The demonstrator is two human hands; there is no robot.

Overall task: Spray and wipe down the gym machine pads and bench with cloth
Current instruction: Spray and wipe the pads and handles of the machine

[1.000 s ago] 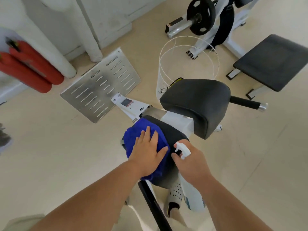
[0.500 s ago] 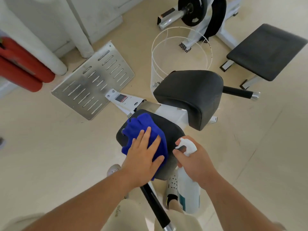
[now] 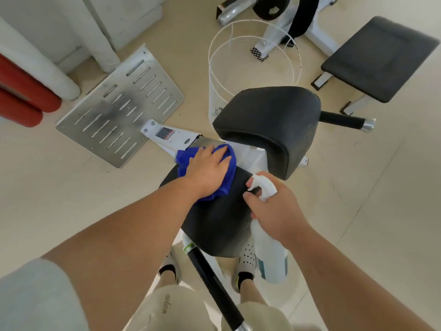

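Left hand (image 3: pixel 207 172) flat, palm down, fingers spread over a blue cloth (image 3: pixel 228 174), pressing it onto the far end of the near black pad (image 3: pixel 218 218); grip not closed around the cloth, only laid on top. Cloth bunched under the palm, spilling past the pad's far edge toward the white machine frame (image 3: pixel 176 137). Right hand (image 3: pixel 274 211) wrapped around the neck of a white spray bottle (image 3: pixel 270 254), grip closed on it, index finger near the trigger, nozzle toward the pad, bottle body hanging down just beside the pad's right edge. Beyond it, a second, larger black pad (image 3: pixel 269 123), tilted, with a black handle bar (image 3: pixel 343 120) sticking out to the right. Farther right, well apart, a flat black bench (image 3: pixel 379 58) on white legs. Between the pads and the bench side, a white wire basket (image 3: pixel 253 68) standing on the floor. To the left, a slotted metal footplate (image 3: pixel 119 108) bolted to the frame. Red cylinders (image 3: pixel 23 99) at the left edge. At the top, a weight plate (image 3: pixel 269 8), partly cut off. Below, white perforated shoes (image 3: pixel 247 256) on a pale floor (image 3: pixel 370 211).
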